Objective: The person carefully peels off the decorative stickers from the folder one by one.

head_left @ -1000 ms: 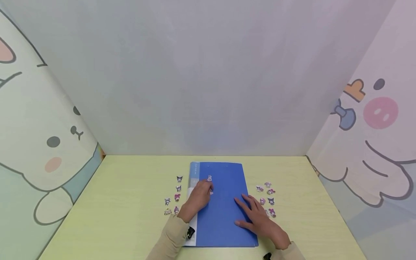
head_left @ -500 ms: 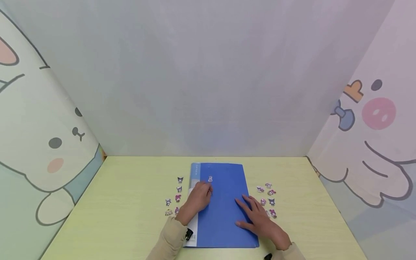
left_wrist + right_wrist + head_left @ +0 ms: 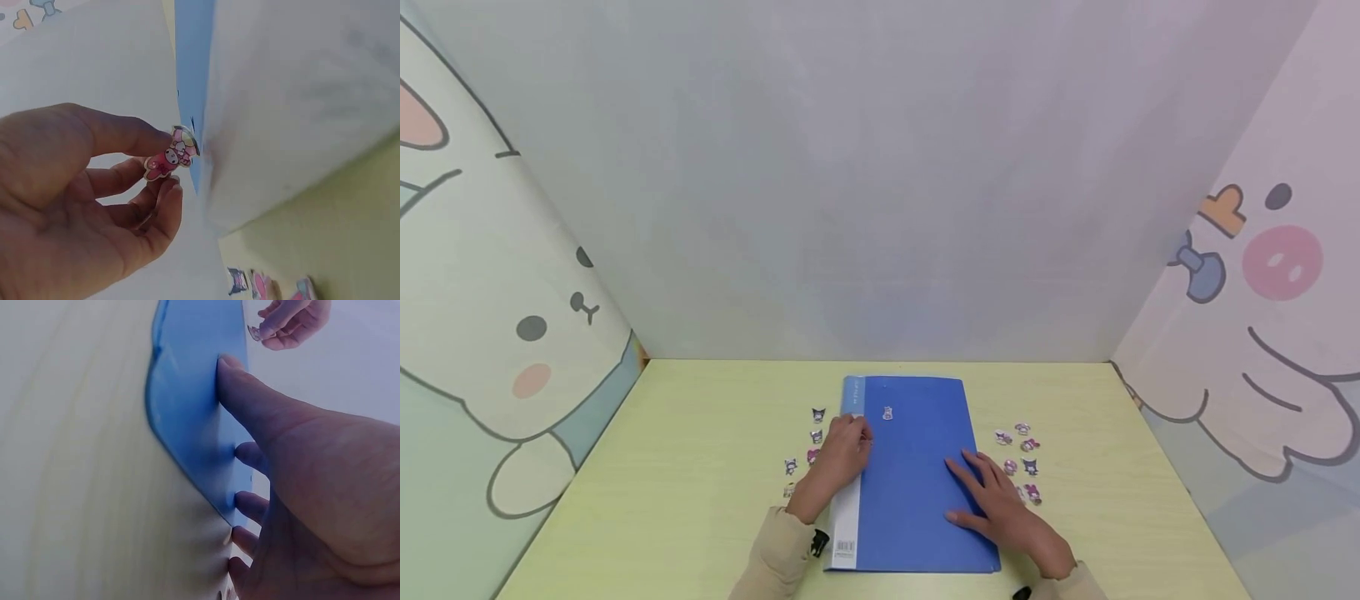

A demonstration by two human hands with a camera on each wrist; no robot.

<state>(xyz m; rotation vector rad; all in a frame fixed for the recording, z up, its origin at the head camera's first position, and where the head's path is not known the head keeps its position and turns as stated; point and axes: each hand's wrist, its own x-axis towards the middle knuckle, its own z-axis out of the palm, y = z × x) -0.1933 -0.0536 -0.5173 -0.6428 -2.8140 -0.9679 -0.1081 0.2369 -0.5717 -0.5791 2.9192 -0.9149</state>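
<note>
A blue file folder (image 3: 917, 500) lies on the table, its pale label spine (image 3: 846, 525) on the left. Over that spine, my left hand (image 3: 838, 454) holds a small pink bunny-character sticker (image 3: 167, 160), pinched between thumb and fingers. The right wrist view also catches the held piece at the left fingertips (image 3: 270, 332). One white character sticker (image 3: 887, 412) lies on the upper left of the cover. My right hand (image 3: 996, 508) rests with fingers spread on the folder's right side, thumb and fingertips against the blue cover (image 3: 194, 381).
Several cartoon stickers (image 3: 817, 415) lie left of the folder, some partly behind the left forearm. Several more (image 3: 1030, 467) lie to its right, beside the right hand. A grey-white backdrop (image 3: 880, 208) and cartoon-printed side panels enclose the pale wooden table (image 3: 715, 450).
My left hand has moved left from the cover to the spine with the pinched sticker, which lay under its fingertips a second ago. My right hand has stayed put.
</note>
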